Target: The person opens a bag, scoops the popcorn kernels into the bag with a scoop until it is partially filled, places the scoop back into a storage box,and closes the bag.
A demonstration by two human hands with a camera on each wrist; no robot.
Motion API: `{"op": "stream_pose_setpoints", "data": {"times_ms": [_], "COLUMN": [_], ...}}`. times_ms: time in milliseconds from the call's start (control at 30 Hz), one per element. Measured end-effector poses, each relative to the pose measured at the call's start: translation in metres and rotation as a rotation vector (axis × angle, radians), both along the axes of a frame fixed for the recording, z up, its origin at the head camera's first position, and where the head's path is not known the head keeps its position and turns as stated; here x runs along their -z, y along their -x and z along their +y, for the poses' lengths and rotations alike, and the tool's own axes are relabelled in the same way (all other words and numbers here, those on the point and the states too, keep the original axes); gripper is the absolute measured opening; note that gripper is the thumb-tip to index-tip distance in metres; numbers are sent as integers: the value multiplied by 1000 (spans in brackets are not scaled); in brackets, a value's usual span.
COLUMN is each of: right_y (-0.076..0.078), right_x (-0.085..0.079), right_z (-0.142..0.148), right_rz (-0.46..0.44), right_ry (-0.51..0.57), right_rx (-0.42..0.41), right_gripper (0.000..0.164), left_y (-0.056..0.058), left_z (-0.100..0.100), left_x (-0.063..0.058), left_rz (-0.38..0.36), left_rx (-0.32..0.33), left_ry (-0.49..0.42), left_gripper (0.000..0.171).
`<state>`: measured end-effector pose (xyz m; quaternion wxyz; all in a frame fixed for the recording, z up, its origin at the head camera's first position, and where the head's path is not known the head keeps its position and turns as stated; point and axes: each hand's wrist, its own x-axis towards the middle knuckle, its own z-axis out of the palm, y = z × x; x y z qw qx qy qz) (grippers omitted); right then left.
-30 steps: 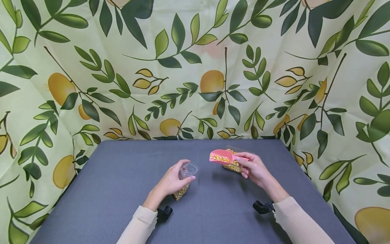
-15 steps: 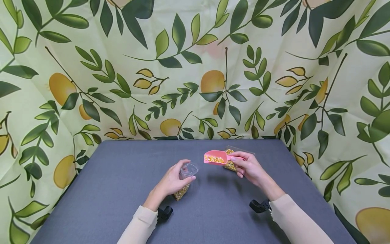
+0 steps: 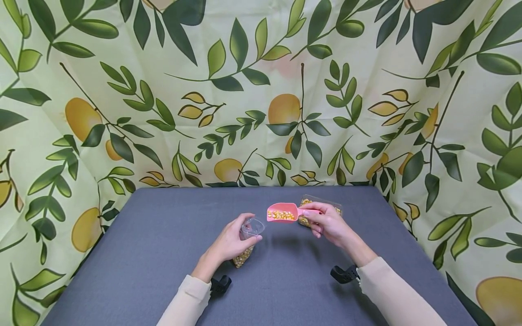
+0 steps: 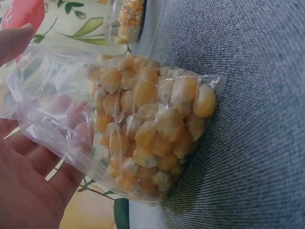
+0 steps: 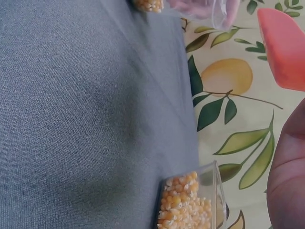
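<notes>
My left hand grips a clear plastic bag near its mouth, thumb on one side and fingers behind. The bag stands upright on the table, its lower part filled with corn kernels and its top held wide. With my right hand I hold a pink scoop by its handle. Corn kernels lie in the scoop, which is level in the air just right of the bag's mouth. Behind the right hand stands a clear box of corn kernels, partly hidden by that hand.
A grey-blue cloth covers the table. Leaf-and-fruit printed fabric hangs behind it and at both sides. Black wrist mounts sit under both forearms, close above the cloth.
My right hand has moved left with the loaded scoop, away from the box and closer to the bag's mouth. The left hand and bag have stayed in place.
</notes>
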<state>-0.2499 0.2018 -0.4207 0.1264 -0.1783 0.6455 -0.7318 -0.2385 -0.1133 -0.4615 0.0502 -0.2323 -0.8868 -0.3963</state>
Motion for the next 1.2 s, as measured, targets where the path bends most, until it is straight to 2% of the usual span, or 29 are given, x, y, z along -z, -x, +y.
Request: {"op": "stream_pose_setpoints", "data": {"times_ms": [533, 1200], "right_y": [3, 7], "right_x": [0, 1], "right_z": [-15, -31], "right_rz": [11, 35], "right_ry": [-59, -199], "right_rx": [-40, -26], "right_gripper": [31, 31], "left_y": [0, 1], "left_z": [-1, 1], "left_x": [2, 1], "left_rz": [-28, -36], "left_rx": [-2, 7], "left_ry": [2, -23], "left_gripper": [66, 65]}}
